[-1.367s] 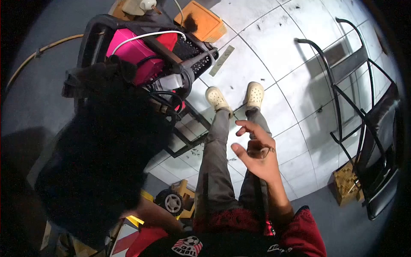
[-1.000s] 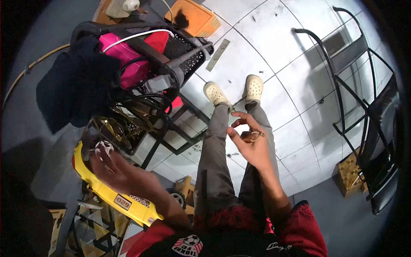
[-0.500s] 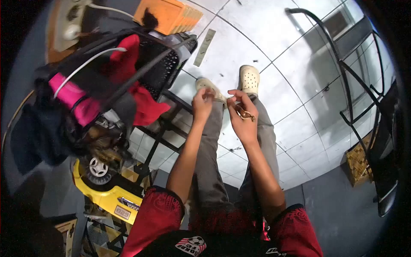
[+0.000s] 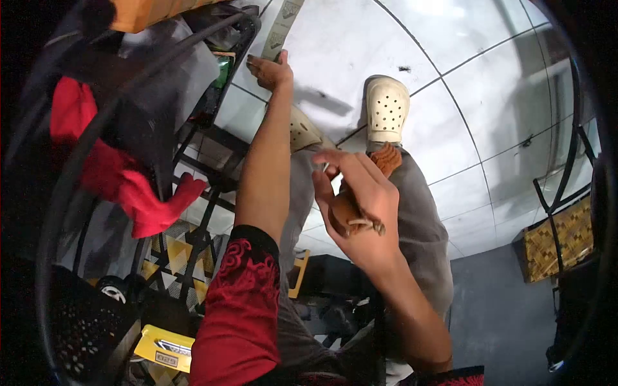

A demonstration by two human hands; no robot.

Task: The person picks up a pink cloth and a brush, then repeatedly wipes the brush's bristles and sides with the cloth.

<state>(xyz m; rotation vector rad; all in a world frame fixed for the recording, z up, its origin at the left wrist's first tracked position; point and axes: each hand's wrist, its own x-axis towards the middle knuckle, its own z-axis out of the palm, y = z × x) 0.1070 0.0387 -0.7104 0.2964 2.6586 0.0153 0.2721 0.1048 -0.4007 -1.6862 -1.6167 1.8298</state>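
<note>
My left hand is stretched forward over the floor, its thumb and fingers closed on the near end of a grey-green strip with printed marks. A shadow lies on the tiles to the right of that hand. My right hand, closer to me and above my legs, is closed around a small carved brown piece, wood by its look. Its ridged end sticks out beyond the fingers, and a pale knotted cord hangs by my thumb base. Something thin and whitish shows near the fingertips; I cannot make out what it is.
Left stands a black-framed rack with red cloth draped on it, and an orange box beyond. A yellow toy vehicle is at lower left. Cream clogs are on my feet. A patterned box and black metal frame stand right.
My left hand has reached forward and taken hold of the strip that lay on the floor. My right hand has come nearer, with the brown piece now showing more. The view has shifted.
</note>
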